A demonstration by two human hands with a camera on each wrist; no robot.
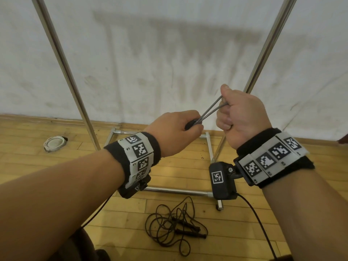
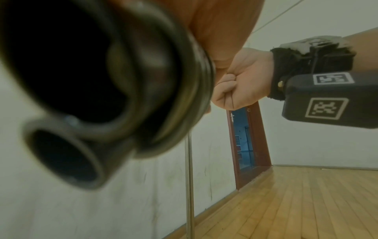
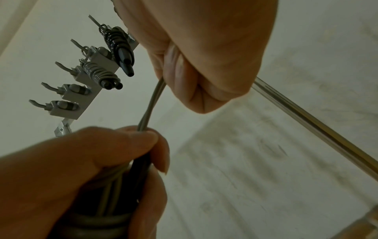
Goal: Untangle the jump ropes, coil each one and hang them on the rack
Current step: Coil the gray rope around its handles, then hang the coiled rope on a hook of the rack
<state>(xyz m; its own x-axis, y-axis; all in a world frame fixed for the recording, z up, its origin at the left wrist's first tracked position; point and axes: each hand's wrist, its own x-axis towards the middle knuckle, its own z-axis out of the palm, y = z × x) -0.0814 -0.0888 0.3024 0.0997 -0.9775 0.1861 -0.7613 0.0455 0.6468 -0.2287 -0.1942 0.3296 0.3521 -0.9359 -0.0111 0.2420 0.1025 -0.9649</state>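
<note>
The left hand (image 1: 177,131) clamps the grey rope's coiled bundle (image 3: 114,208); the right hand (image 1: 239,117) fists 2 strands (image 1: 209,111); slack could unravel the wraps.

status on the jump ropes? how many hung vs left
Done: two coiled ropes, one black and one grey, hang on the rack's hooks. In hand: a third, grey rope; the left hand grips its handles and coils, the right hand pulls a doubled strand taut. Left: a tangled black pile on the floor, number of ropes unclear; at least two hooks free.
</note>
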